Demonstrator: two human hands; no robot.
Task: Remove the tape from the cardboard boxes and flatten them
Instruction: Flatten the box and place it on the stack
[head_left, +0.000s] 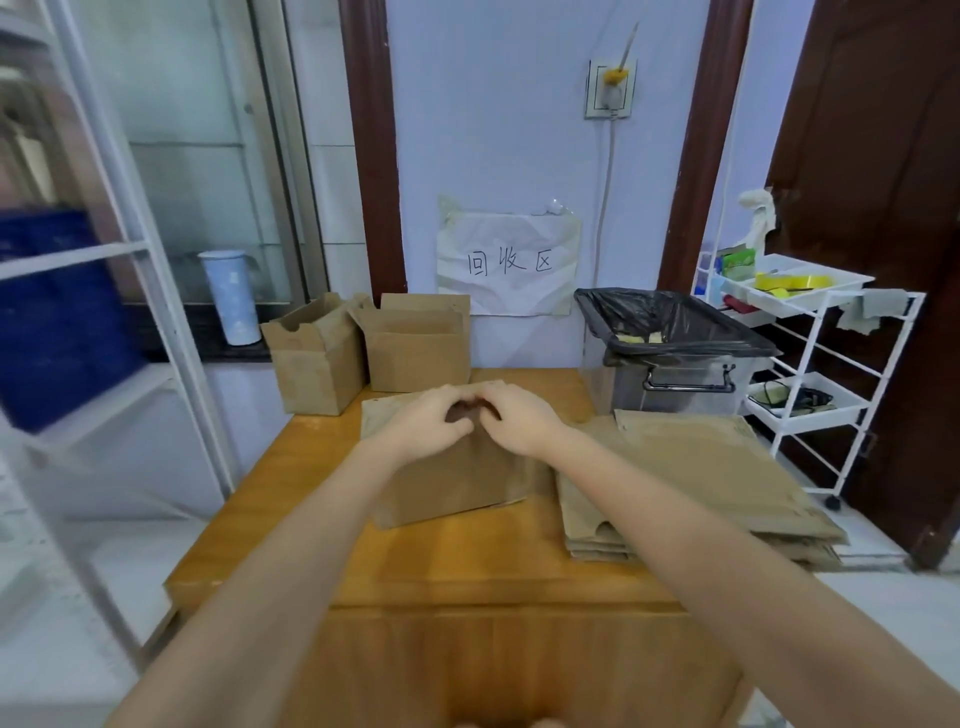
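Note:
A brown cardboard box (457, 483) stands in the middle of the wooden table (467, 561). My left hand (428, 423) and my right hand (514, 418) meet on its top edge, fingers curled at the flaps; what they pinch is hidden. Two more open boxes stand at the table's far left, one (317, 358) at the corner and one (418, 345) against the wall. A stack of flattened cardboard (701, 478) lies on the right side of the table.
A bin lined with a black bag (670, 332) sits at the far right of the table. A white wire cart (810, 358) stands to the right, a white metal rack (130, 291) to the left. A paper sign (509, 262) hangs on the wall.

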